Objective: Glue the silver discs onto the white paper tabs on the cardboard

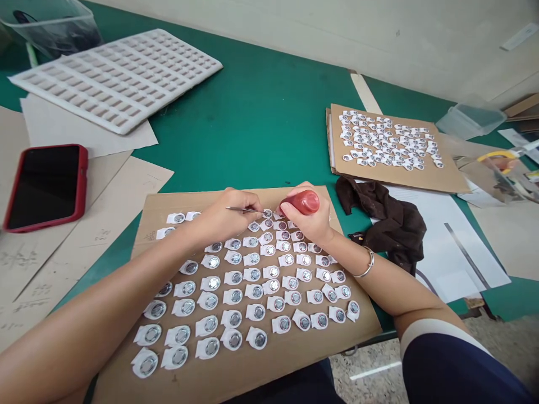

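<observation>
Left hand first: from my seat at the far end of the head camera, I see its fingers pinched closed on a thin metal tool, the tip reaching a small round metal disc near the far edge of a cardboard sheet. Opposite it, my view shows the right hand curled closed around a red bottle, tilted over the same spot; I cannot tell whether its nozzle touches anything. Rows of similar discs on white, tabbed pieces cover the cardboard, running from beneath the hands toward the wearer. Beyond, on a green table, I find a second board of small discs at right, a crumpled dark brown cloth just nearer, and, far left, a white gridded tray behind a red-cased phone.
</observation>
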The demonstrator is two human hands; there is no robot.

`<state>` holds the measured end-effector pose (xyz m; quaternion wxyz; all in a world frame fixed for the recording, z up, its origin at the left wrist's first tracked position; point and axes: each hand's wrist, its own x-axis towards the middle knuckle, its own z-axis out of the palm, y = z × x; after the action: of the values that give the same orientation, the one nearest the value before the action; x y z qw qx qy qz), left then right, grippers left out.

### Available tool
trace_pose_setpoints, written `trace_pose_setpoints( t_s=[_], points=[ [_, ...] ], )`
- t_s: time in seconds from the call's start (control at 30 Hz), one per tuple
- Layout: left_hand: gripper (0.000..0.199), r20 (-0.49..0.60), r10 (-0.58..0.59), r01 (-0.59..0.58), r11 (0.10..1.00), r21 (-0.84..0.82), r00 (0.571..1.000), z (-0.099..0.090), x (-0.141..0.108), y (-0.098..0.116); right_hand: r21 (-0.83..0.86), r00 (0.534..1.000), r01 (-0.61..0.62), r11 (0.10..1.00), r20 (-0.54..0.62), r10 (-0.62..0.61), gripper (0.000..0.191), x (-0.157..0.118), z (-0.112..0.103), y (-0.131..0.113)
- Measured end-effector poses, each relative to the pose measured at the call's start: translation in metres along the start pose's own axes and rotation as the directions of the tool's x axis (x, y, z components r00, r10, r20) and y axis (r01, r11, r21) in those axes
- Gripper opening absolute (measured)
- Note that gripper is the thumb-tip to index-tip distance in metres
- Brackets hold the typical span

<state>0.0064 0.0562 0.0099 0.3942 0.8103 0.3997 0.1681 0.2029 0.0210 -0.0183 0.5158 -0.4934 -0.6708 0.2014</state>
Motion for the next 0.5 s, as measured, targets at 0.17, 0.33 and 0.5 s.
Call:
trace_pose_setpoints(
  t_s=[0.17,0.33,0.5],
  points=[
    [0.016,0.0,-0.003,0.003,1.0,-0.007,1.0,0.0002,-0.0005,0.0004,-0.007,0.998,0.066,0.998,0.014,-0.066,0.018,0.0003,0.0003,-0.0007],
    [0.016,0.012,-0.01,0.01,1.0,-0.017,1.0,-0.0006,-0.0018,0.003,-0.018,0.996,0.087,0.996,0.03,-0.087,0.021,0.0005,0.0006,-0.0005],
    [0.016,0.005,-0.015,0.015,1.0,-0.01,1.0,0.0,-0.002,0.0045,-0.025,0.992,0.116,0.993,0.044,-0.115,0.021,-0.0006,0.0001,-0.0012]
  ],
)
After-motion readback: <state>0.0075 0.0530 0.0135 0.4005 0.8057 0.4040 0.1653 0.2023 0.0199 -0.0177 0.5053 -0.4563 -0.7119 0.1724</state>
